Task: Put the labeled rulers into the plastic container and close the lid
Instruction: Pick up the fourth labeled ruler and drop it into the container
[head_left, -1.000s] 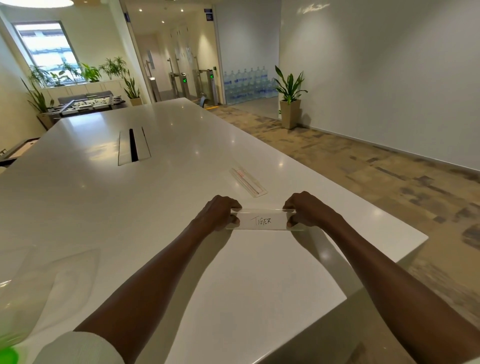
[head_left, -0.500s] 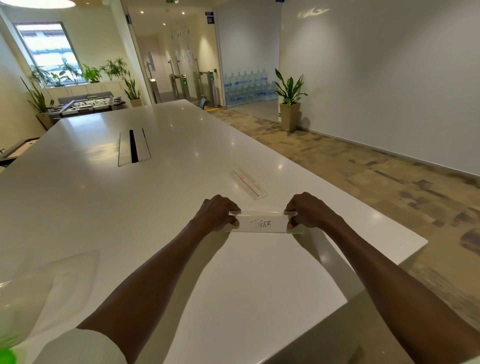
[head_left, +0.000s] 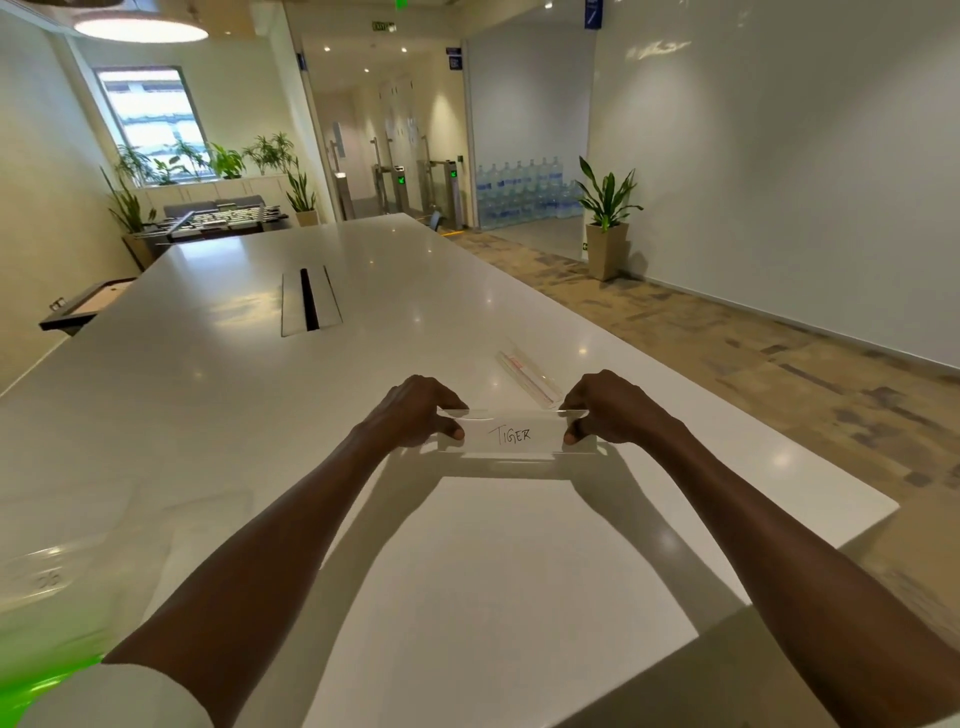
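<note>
A clear plastic ruler (head_left: 514, 434) with a white label reading "TIGER" is held crosswise just above the white table (head_left: 208, 415). My left hand (head_left: 415, 410) pinches its left end and my right hand (head_left: 610, 405) pinches its right end. A second clear ruler (head_left: 530, 375) with red print lies flat on the table just beyond my right hand. The clear plastic container (head_left: 47, 577) sits at the table's near left, partly out of view, with something green (head_left: 41, 680) below it.
A cable slot (head_left: 310, 306) is set into the table's middle, farther back. The table's right edge and corner (head_left: 883, 506) drop to carpeted floor. A potted plant (head_left: 607, 223) stands by the far wall.
Both hands have lifted the ruler slightly and tilted its labelled face toward me; the view has tipped up a little. The second ruler has not moved.
</note>
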